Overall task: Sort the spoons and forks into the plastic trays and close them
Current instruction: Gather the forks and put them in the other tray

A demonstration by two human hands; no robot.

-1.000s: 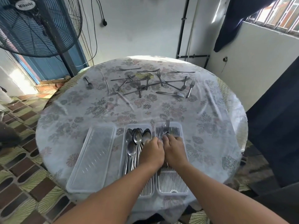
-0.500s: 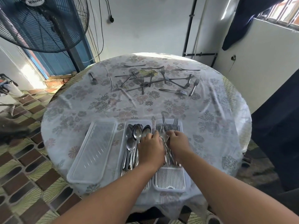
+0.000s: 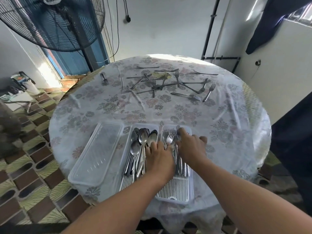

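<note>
Forks (image 3: 175,146) lie bundled in our right-most tray (image 3: 173,191), beside the spoon tray (image 3: 128,149). Our right hand (image 3: 191,147) rests on them with fingers spread flat; our left hand (image 3: 159,159) presses between both trays, fingers relaxed. More forks (image 3: 168,83) lie scattered across the table (image 3: 219,132).

"Mikachi", blurred, on fan (image 3: 52,0) hub

My arms are bare from the lower edge of the view up to my wrists, no sleeve showing. My left hand (image 3: 159,159) and right hand (image 3: 191,149) are bare too: no glove, ring or watch.
</note>
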